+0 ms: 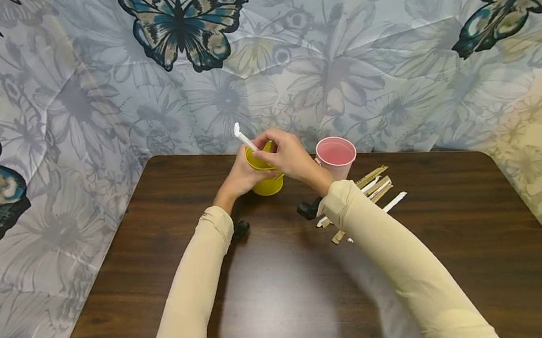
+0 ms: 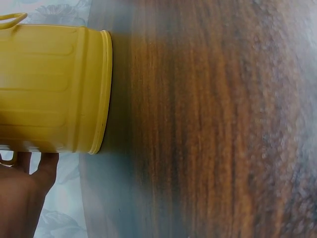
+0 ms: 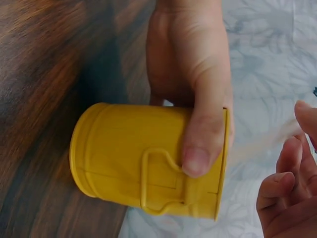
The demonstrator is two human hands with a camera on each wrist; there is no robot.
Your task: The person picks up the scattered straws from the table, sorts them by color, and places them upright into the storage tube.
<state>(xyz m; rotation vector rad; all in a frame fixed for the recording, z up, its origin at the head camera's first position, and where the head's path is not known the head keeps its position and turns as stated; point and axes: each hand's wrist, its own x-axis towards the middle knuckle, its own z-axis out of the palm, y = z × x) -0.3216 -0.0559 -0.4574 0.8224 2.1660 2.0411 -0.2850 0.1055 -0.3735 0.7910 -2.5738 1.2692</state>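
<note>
A small yellow metal bucket [image 1: 268,188] with side handles is near the table's back edge. My left hand [image 1: 239,178] grips its side, and in the right wrist view the thumb [image 3: 199,144] presses beside a handle near the rim. Whether the bucket's base touches the table, I cannot tell. Over the bucket's mouth my right hand [image 1: 291,158] pinches a slim white stick [image 1: 245,139] with a bent upper end. That stick is blurred in the right wrist view, and its lower end is hidden by the fingers in the head view.
Just right of my hands stands a pink bucket [image 1: 335,152]. Several thin brown and white sticks [image 1: 375,188] lie in a loose pile, partly behind my right sleeve [image 1: 390,256]. A butterfly-print cloth [image 1: 284,76] hangs behind the dark wooden table [image 1: 275,282].
</note>
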